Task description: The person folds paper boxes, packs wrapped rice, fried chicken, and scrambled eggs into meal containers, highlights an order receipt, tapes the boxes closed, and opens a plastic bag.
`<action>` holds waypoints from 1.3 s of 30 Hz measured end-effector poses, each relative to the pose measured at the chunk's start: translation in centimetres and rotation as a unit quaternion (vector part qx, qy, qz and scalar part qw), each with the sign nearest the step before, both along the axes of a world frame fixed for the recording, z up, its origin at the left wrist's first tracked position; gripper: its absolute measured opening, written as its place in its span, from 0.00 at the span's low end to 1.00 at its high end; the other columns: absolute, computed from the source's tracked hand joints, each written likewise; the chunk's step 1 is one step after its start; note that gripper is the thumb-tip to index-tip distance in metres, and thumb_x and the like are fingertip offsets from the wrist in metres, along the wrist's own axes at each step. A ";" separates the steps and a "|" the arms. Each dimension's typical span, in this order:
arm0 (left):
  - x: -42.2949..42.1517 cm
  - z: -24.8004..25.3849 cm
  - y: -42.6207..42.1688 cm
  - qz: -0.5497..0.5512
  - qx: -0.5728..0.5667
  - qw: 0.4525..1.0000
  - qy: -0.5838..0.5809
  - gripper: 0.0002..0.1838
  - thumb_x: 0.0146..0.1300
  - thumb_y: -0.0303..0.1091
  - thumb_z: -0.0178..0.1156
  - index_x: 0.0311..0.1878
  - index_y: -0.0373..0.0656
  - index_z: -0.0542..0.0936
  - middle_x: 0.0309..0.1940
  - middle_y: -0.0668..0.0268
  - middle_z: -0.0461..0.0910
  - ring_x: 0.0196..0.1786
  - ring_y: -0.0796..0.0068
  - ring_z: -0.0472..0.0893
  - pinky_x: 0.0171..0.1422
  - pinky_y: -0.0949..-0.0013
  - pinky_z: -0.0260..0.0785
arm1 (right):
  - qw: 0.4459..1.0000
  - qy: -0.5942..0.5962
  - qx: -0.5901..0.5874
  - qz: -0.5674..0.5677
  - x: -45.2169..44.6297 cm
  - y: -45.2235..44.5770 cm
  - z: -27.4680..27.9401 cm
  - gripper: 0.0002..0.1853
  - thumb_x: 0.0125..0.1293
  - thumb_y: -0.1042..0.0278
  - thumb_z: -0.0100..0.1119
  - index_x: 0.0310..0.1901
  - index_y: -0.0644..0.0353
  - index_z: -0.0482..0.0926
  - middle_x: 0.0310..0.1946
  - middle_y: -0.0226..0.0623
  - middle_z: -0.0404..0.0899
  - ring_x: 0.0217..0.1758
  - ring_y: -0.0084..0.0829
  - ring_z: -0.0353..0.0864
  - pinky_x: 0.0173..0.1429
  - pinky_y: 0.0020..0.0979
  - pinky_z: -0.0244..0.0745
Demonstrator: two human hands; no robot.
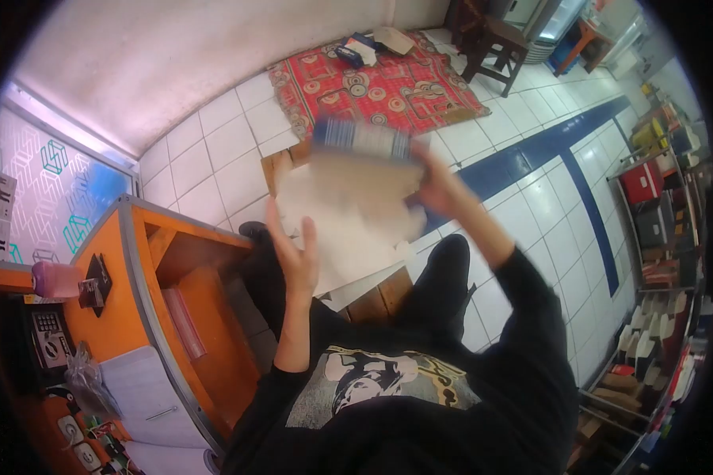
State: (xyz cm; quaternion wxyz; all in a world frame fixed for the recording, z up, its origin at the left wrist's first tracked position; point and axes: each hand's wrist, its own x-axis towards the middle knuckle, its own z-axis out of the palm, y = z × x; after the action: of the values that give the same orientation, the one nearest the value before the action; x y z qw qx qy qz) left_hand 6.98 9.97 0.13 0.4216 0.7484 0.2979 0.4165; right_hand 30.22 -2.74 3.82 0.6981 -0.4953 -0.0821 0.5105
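Note:
My right hand [440,188] is shut on the right end of a blurred box [360,168], which has a blue striped side and a tan face. Its exact kind is smeared by motion. Below the box, large white paper [348,245] spreads out in front of my knees, over a brown wooden surface [380,294] that shows only in part. To the left, my left hand [295,255] is open beside the paper, thumb and fingers apart and pointing up. Whether its fingertips touch the paper is hard to make out.
An orange desk [123,277] stands close on my left, bearing a pink container [55,280] and papers [146,388]. Ahead, a red patterned mat [372,87] lies on white tiles near a wooden stool [497,51]. Packed shelves [650,317] line the right side.

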 end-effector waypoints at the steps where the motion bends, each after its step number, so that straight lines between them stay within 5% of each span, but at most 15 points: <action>1: -0.4 0.5 0.7 0.006 -0.003 1.000 0.004 0.31 0.69 0.34 0.52 0.69 0.33 0.53 0.69 0.50 0.56 0.71 0.57 0.57 0.73 0.60 0.47 | 0.994 -0.069 0.065 -0.059 2.3 2.9 2.8 0.45 0.63 0.32 0.48 0.70 0.56 0.47 0.66 0.46 0.59 0.72 0.41 0.52 0.68 0.56 0.52; 4: -1.8 1.0 2.6 0.055 -0.061 0.989 -0.126 0.29 0.70 0.32 0.50 0.69 0.31 0.53 0.69 0.51 0.55 0.70 0.57 0.59 0.74 0.59 0.47 | 0.992 -0.097 0.053 -0.056 7.9 6.1 3.3 0.41 0.68 0.38 0.45 0.69 0.63 0.49 0.64 0.44 0.63 0.66 0.35 0.67 0.66 0.43 0.64; 8: -4.3 -0.6 4.0 0.068 -0.151 0.974 -0.152 0.24 0.70 0.31 0.48 0.66 0.37 0.58 0.66 0.55 0.60 0.62 0.62 0.69 0.64 0.62 0.64 | 0.826 -0.507 -0.246 -0.003 7.6 5.7 -16.7 0.64 0.52 0.28 0.59 0.71 0.69 0.32 0.70 0.63 0.46 0.75 0.52 0.46 0.75 0.45 0.45; 10: -4.8 -1.6 3.9 0.097 -0.221 0.959 -0.149 0.17 0.71 0.32 0.49 0.60 0.41 0.66 0.58 0.61 0.68 0.40 0.75 0.77 0.39 0.73 0.74 | 0.799 -0.436 -0.391 0.136 1.2 2.1 -23.0 0.73 0.41 0.26 0.65 0.69 0.73 0.29 0.72 0.63 0.33 0.74 0.62 0.36 0.74 0.53 0.40; 11: -4.9 -1.7 3.8 0.098 -0.223 0.959 -0.146 0.17 0.71 0.32 0.49 0.60 0.41 0.66 0.58 0.61 0.68 0.40 0.75 0.77 0.39 0.73 0.74 | 0.767 -0.450 -0.431 0.150 -1.6 1.0 -27.7 0.73 0.41 0.28 0.68 0.70 0.72 0.30 0.72 0.63 0.31 0.74 0.65 0.38 0.72 0.59 0.39; 13: -5.0 -1.7 3.5 0.094 -0.246 0.959 -0.101 0.14 0.71 0.36 0.48 0.55 0.40 0.69 0.51 0.61 0.74 0.28 0.81 0.73 0.29 0.77 0.68 | 0.735 -0.422 -0.512 0.142 -6.5 0.2 -25.4 0.71 0.40 0.32 0.71 0.69 0.74 0.35 0.73 0.58 0.35 0.75 0.58 0.40 0.74 0.56 0.39; 17: -3.9 -1.6 2.7 0.057 -0.252 0.961 -0.098 0.12 0.71 0.35 0.48 0.52 0.39 0.69 0.47 0.60 0.76 0.23 0.82 0.71 0.26 0.79 0.64 | 0.722 -0.444 -0.523 0.091 -9.6 0.3 -21.4 0.64 0.43 0.40 0.72 0.70 0.69 0.41 0.73 0.53 0.41 0.74 0.54 0.46 0.72 0.59 0.41; 19: -3.0 -2.7 2.0 0.000 -0.249 0.961 -0.122 0.10 0.69 0.29 0.51 0.51 0.38 0.69 0.44 0.59 0.76 0.24 0.82 0.73 0.28 0.78 0.67 | 0.607 -0.614 -0.504 0.035 -10.1 0.1 -22.6 0.47 0.54 0.52 0.66 0.70 0.63 0.52 0.71 0.49 0.50 0.71 0.51 0.56 0.69 0.65 0.45; 20: -2.5 -3.3 1.5 -0.017 -0.255 0.961 -0.105 0.10 0.68 0.28 0.51 0.51 0.37 0.70 0.44 0.60 0.76 0.27 0.80 0.75 0.29 0.77 0.69 | 0.605 -0.616 -0.504 0.034 -10.1 0.0 -23.5 0.47 0.54 0.52 0.66 0.70 0.63 0.52 0.71 0.49 0.50 0.71 0.51 0.56 0.69 0.65 0.45; 22: -1.5 -5.0 0.1 -0.080 -0.289 0.952 -0.058 0.12 0.67 0.29 0.53 0.52 0.37 0.70 0.44 0.59 0.77 0.31 0.78 0.78 0.33 0.76 0.72 | 0.502 -0.745 -0.439 -0.003 -10.0 -0.4 -25.0 0.30 0.60 0.64 0.57 0.64 0.64 0.64 0.61 0.46 0.69 0.62 0.44 0.69 0.69 0.64 0.46; 25: 0.1 -7.3 -1.9 -0.142 -0.279 0.950 0.011 0.17 0.65 0.34 0.58 0.52 0.35 0.70 0.46 0.57 0.77 0.34 0.73 0.80 0.38 0.73 0.74 | 0.595 -0.721 -0.352 0.039 -10.1 -1.0 -22.9 0.20 0.60 0.71 0.52 0.56 0.64 0.72 0.42 0.39 0.80 0.47 0.35 0.79 0.70 0.64 0.45; 28: 1.5 -8.3 -2.2 -0.100 -0.279 0.946 0.129 0.23 0.64 0.39 0.58 0.56 0.34 0.69 0.48 0.57 0.77 0.41 0.70 0.80 0.44 0.69 0.74 | 0.594 -0.767 -0.239 -0.028 -12.7 0.1 -17.4 0.16 0.57 0.72 0.54 0.49 0.63 0.76 0.28 0.32 0.80 0.36 0.31 0.80 0.70 0.65 0.44; 33: 1.0 -6.2 2.1 -0.025 -0.153 0.983 0.095 0.19 0.62 0.40 0.61 0.46 0.33 0.76 0.35 0.55 0.81 0.39 0.66 0.80 0.44 0.65 0.71 | 0.594 -0.798 -0.104 0.004 -17.4 -0.1 -5.5 0.20 0.58 0.70 0.56 0.53 0.63 0.74 0.44 0.42 0.81 0.45 0.34 0.81 0.71 0.63 0.45; 35: -0.9 -1.2 3.6 0.002 -0.186 0.981 0.060 0.17 0.64 0.37 0.59 0.48 0.32 0.76 0.35 0.60 0.82 0.39 0.74 0.79 0.44 0.68 0.70 | 0.799 -0.599 0.049 0.025 -17.4 -1.3 -0.5 0.26 0.56 0.68 0.60 0.59 0.60 0.72 0.60 0.50 0.70 0.61 0.41 0.73 0.70 0.64 0.47; 39: -2.8 4.4 4.4 0.010 -0.221 0.969 -0.111 0.12 0.68 0.34 0.55 0.46 0.33 0.77 0.37 0.67 0.79 0.38 0.82 0.75 0.44 0.77 0.68 | 0.830 -0.507 0.233 0.000 -17.2 -1.2 -0.2 0.32 0.54 0.64 0.63 0.63 0.54 0.68 0.68 0.53 0.58 0.70 0.52 0.59 0.69 0.64 0.50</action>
State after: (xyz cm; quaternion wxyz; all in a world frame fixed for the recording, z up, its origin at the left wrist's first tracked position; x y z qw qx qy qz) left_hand 4.15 14.38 4.51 0.6030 0.5825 0.3414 0.4250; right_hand 12.99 -3.99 3.65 0.6535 -0.5068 -0.5409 0.1532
